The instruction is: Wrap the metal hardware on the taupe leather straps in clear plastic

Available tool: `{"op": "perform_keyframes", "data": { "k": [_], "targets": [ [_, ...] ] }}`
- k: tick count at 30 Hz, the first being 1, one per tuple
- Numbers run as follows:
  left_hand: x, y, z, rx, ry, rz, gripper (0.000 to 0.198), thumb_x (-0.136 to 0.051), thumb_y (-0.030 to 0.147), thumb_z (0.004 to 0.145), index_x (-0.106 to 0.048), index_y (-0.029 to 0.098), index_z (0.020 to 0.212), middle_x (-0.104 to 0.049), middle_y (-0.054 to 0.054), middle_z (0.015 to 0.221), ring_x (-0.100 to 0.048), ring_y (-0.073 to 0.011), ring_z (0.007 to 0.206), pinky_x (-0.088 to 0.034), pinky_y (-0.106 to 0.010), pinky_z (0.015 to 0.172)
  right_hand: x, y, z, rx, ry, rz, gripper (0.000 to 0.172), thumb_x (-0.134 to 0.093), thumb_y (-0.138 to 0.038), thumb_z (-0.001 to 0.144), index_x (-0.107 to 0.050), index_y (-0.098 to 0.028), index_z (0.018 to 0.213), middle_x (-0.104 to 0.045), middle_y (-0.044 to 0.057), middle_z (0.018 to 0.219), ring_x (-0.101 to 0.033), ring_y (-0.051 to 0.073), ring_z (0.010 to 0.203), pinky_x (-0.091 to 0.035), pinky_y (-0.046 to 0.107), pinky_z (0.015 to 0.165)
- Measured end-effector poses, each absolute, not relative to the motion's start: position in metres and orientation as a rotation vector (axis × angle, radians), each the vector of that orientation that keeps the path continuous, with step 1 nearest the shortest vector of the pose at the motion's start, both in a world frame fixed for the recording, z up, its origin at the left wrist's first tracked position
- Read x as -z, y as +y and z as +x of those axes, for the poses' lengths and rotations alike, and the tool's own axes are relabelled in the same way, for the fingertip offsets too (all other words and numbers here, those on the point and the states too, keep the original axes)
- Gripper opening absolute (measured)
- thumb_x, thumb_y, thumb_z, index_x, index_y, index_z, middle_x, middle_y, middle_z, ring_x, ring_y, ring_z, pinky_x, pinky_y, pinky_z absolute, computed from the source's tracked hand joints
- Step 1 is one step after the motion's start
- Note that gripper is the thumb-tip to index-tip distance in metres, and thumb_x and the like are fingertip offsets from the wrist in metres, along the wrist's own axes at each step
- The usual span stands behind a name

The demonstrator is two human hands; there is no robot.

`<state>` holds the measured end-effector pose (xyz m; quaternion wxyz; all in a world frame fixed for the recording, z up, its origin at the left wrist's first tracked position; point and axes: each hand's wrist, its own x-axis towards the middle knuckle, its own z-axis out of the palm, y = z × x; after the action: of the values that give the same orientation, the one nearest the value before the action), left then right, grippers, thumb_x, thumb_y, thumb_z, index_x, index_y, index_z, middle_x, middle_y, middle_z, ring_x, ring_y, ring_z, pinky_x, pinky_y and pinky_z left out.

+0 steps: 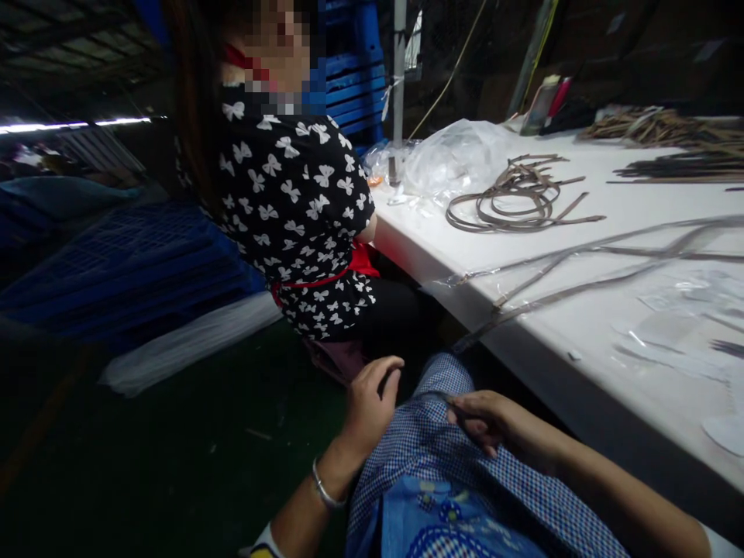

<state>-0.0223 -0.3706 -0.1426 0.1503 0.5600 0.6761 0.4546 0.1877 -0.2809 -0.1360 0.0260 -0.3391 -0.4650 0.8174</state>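
Note:
My left hand (370,407), with a silvery bangle at the wrist, hovers over my lap beside the checked blue apron (433,465). Its fingers are curved, with a gap between thumb and forefinger, and nothing shows in them. Opposite it, my right hand (485,418) is closed around a dark thin piece (459,411), just above the apron. That piece points toward my left hand without reaching it; its kind is too dim to make out. Long flat strips in clear plastic (546,298) lie across the white table to the right, with one end hanging over its edge near my knee.
A person (291,194) in a black top with white bows sits close ahead on the left. On the white table (424,240) lie coiled brown strips (517,201), a clear plastic bag (459,159) and bundles of strips (651,128). Blue pallets (128,256) stand at the left.

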Motion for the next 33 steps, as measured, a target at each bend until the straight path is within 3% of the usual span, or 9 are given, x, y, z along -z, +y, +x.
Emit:
{"op": "perform_keyframes", "data": {
  "k": [5, 9, 16, 19, 22, 24, 29, 31, 33],
  "targets": [
    [0.176, -0.386, 0.008, -1.094, 1.618, 1.993, 0.052, -0.052, 0.009, 0.086, -0.049, 0.021, 0.136, -0.063, -0.008, 0.128, -0.059, -0.0223, 0.119, -0.049, -0.041, 0.103, 0.131, -0.29, 0.186, -2.888, -0.71, -0.839, 0.023, -0.058, -0.029, 0.09, -0.066, -0.008, 0.087, -0.025, -0.008, 0.063, -0.018, 0.003, 0.046, -0.03, 0.014, 0.043],
    [0.178, -0.369, 0.0, -1.204, 1.517, 2.02, 0.056, -0.037, 0.003, 0.09, -0.041, 0.022, 0.143, -0.063, -0.008, 0.13, -0.058, -0.0176, 0.12, -0.049, -0.037, 0.103, 0.118, -0.298, 0.183, -3.009, -0.459, -0.731, 0.022, -0.056, -0.023, 0.091, -0.067, -0.005, 0.089, -0.025, -0.008, 0.062, -0.019, 0.002, 0.044, -0.031, 0.013, 0.042],
    [0.128, -0.347, -0.044, -0.85, 1.236, 1.851, 0.046, -0.048, 0.028, 0.097, -0.044, 0.024, 0.143, -0.069, -0.007, 0.118, -0.066, -0.0188, 0.107, -0.052, -0.032, 0.095, 0.111, -0.295, 0.196, -3.0, -0.283, -0.689, 0.022, -0.057, -0.024, 0.092, -0.066, -0.004, 0.086, -0.025, -0.01, 0.058, -0.019, 0.0, 0.041, -0.027, 0.012, 0.038],
    [0.123, -0.347, -0.045, -0.817, 1.319, 1.836, 0.055, -0.058, 0.037, 0.091, -0.043, 0.025, 0.143, -0.059, -0.01, 0.135, -0.062, -0.0237, 0.115, -0.05, -0.039, 0.099, 0.108, -0.293, 0.199, -2.981, -0.266, -0.621, 0.023, -0.059, -0.025, 0.091, -0.066, -0.004, 0.086, -0.026, -0.01, 0.057, -0.019, 0.0, 0.041, -0.026, 0.012, 0.038],
    [0.131, -0.349, -0.03, -1.039, 1.574, 2.023, 0.066, -0.07, 0.038, 0.082, -0.045, 0.026, 0.142, -0.051, -0.01, 0.143, -0.051, -0.0272, 0.128, -0.04, -0.047, 0.109, 0.103, -0.291, 0.197, -2.932, -0.325, -0.603, 0.022, -0.063, -0.027, 0.089, -0.066, -0.006, 0.085, -0.025, -0.01, 0.057, -0.018, 0.0, 0.041, -0.026, 0.011, 0.038],
    [0.139, -0.352, -0.013, -1.218, 1.53, 2.129, 0.056, -0.068, 0.031, 0.085, -0.05, 0.024, 0.137, -0.06, -0.009, 0.134, -0.053, -0.0243, 0.127, -0.04, -0.045, 0.11, 0.099, -0.291, 0.194, -2.879, -0.398, -0.606, 0.022, -0.065, -0.029, 0.088, -0.066, -0.007, 0.086, -0.024, -0.01, 0.057, -0.016, 0.001, 0.042, -0.028, 0.011, 0.04],
    [0.154, -0.351, 0.023, -1.542, 1.422, 1.806, 0.032, -0.049, 0.02, 0.096, -0.06, 0.021, 0.126, -0.07, -0.007, 0.116, -0.066, -0.0175, 0.106, -0.052, -0.03, 0.095, 0.087, -0.297, 0.188, -2.737, -0.665, -0.577, 0.027, -0.059, -0.036, 0.091, -0.067, -0.01, 0.09, -0.025, -0.009, 0.058, -0.014, 0.003, 0.043, -0.032, 0.014, 0.042],
    [0.153, -0.346, 0.027, -1.492, 1.391, 1.644, 0.028, -0.046, 0.025, 0.098, -0.065, 0.019, 0.118, -0.072, -0.008, 0.11, -0.067, -0.0183, 0.101, -0.053, -0.029, 0.09, 0.08, -0.298, 0.189, -2.609, -0.814, -0.56, 0.03, -0.055, -0.04, 0.093, -0.068, -0.013, 0.092, -0.028, -0.007, 0.059, -0.02, 0.004, 0.044, -0.04, 0.018, 0.047],
    [0.148, -0.341, 0.027, -1.39, 1.328, 1.527, 0.031, -0.044, 0.032, 0.099, -0.068, 0.015, 0.108, -0.073, -0.008, 0.096, -0.069, -0.0183, 0.088, -0.055, -0.029, 0.081, 0.071, -0.296, 0.191, -2.42, -0.981, -0.556, 0.035, -0.054, -0.047, 0.091, -0.068, -0.016, 0.101, -0.035, -0.004, 0.063, -0.036, 0.008, 0.05, -0.05, 0.026, 0.059]
  ]
}}
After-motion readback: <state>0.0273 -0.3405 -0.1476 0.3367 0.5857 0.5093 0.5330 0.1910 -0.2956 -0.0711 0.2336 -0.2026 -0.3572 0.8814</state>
